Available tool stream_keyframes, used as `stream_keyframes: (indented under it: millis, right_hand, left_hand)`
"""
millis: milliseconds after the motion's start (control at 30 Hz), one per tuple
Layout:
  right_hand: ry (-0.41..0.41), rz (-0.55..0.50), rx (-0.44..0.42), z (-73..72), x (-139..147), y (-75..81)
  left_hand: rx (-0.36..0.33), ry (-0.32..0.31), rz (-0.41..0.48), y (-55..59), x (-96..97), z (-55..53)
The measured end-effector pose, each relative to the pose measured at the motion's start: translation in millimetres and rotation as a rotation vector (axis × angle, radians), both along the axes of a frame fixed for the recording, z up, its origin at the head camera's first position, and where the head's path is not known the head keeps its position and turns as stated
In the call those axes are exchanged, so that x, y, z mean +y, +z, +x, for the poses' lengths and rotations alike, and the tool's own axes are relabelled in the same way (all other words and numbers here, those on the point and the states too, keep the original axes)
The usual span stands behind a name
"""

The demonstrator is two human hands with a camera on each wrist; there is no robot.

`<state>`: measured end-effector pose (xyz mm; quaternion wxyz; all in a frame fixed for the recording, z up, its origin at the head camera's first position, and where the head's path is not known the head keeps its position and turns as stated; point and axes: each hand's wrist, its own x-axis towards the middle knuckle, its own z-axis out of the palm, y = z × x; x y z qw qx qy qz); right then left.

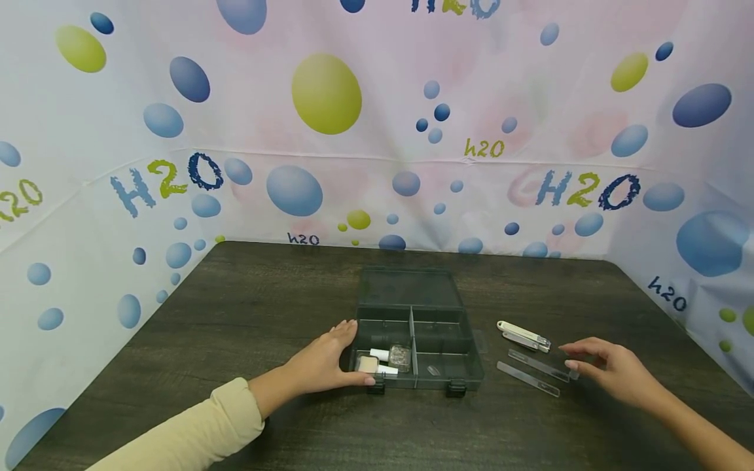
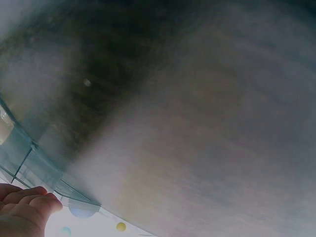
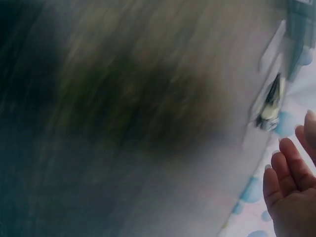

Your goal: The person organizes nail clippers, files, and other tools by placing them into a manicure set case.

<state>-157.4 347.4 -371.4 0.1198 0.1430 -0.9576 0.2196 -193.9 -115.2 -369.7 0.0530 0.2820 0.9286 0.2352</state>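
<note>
My left hand (image 1: pixel 321 356) rests at the left side of a translucent dark divided box (image 1: pixel 448 379), thumb stretched along its front edge and fingers against the left wall. Its lid (image 1: pixel 409 288) is raised at the back. In the front left compartment lie a beige nail polish bottle (image 1: pixel 368 364) and a glittery one (image 1: pixel 400 358), both white-capped. A small clear piece (image 1: pixel 434 370) sits front right. My right hand (image 1: pixel 618 373), thumb and index finger apart, hovers at the right end of a clear flat strip (image 1: pixel 538 365); a small clear piece (image 1: pixel 574 374) shows by the thumb.
A second clear strip (image 1: pixel 528 379) lies in front of the first. Behind them lies a cream-coloured nail clipper (image 1: pixel 523 335) with a metal end. The dark wooden table (image 1: pixel 283 288) meets a patterned curtain (image 1: pixel 365 196) at its back and sides.
</note>
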Motion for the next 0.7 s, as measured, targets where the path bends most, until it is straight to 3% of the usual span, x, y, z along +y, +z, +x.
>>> stream_keyframes:
  millis: [233,700]
  right_hand:
    - [0.097,0.021,-0.056,-5.3,20.5,-12.2]
    - [0.117,0.051,-0.088,-9.8,36.0,-19.3]
  left_hand:
    - [0.000,-0.002,-0.005,0.3,0.2,0.1]
    - [0.005,-0.005,-0.007,0.4,0.4,0.1]
